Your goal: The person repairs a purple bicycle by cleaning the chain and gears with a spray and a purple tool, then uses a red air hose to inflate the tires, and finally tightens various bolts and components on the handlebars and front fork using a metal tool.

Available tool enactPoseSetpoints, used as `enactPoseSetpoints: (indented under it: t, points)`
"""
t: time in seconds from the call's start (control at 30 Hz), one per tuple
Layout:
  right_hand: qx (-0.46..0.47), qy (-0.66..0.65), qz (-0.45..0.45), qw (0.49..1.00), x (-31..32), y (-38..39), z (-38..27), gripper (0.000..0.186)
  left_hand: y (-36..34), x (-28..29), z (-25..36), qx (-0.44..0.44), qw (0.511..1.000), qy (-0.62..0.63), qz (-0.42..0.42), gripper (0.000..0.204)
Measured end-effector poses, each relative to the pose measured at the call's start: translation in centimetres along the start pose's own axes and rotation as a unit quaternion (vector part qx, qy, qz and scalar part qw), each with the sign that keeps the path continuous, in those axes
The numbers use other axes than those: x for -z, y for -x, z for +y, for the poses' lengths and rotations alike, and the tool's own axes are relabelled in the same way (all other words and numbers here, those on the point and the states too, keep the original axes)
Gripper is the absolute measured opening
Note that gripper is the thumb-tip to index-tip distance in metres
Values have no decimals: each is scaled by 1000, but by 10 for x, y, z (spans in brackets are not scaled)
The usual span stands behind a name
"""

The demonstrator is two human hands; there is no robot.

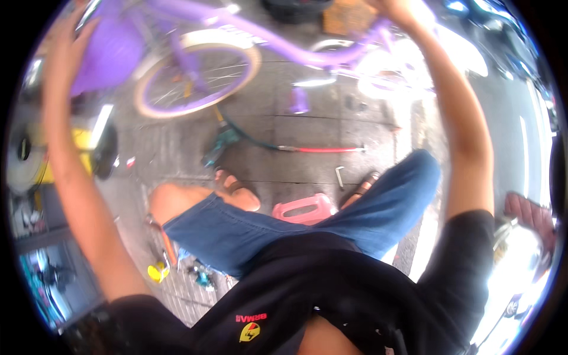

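A light purple bicycle [284, 47] stands across the far side, its front wheel [198, 71] to the left. My left hand [66, 38] is raised at the far left, beside the purple basket [112, 53]. Its blurred fingers curl round a silvery bar that looks like the handlebar. My right hand [397, 10] reaches over the bicycle's rear part and is cut off by the top edge; its fingers do not show clearly. Glare washes out much of the rear wheel.
On the paving lie a green-handled tool [222, 144], a red tube [325, 149], an L-shaped hex key [339, 176] and a purple piece [299, 100]. Between my feet sits a pink plastic stool [305, 208]. Yellow things [83, 148] stand at left; a road [515, 130] runs along the right.
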State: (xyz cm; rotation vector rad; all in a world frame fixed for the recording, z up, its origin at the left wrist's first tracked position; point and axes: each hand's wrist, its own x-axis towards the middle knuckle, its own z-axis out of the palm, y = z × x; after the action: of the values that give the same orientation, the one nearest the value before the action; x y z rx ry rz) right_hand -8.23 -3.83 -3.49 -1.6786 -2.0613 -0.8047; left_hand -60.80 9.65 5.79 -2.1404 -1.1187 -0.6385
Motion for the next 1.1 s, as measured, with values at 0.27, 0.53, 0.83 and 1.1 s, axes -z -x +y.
enactPoseSetpoints:
  t: [0.27,0.53,0.83,1.1]
  points:
    - [-139,52,-34,988,-30,84,130,41,-38,8,187,-31,990,111,77,26]
    - [-282,111,-29,953,-13,155,198,45,-69,28,264,-115,971,133,163,19]
    - [-327,119,-57,936,-23,200,264,54,-97,20,338,-140,970,188,64,26]
    - [-393,218,-66,891,-27,210,283,60,26,-11,232,-114,878,438,155,22]
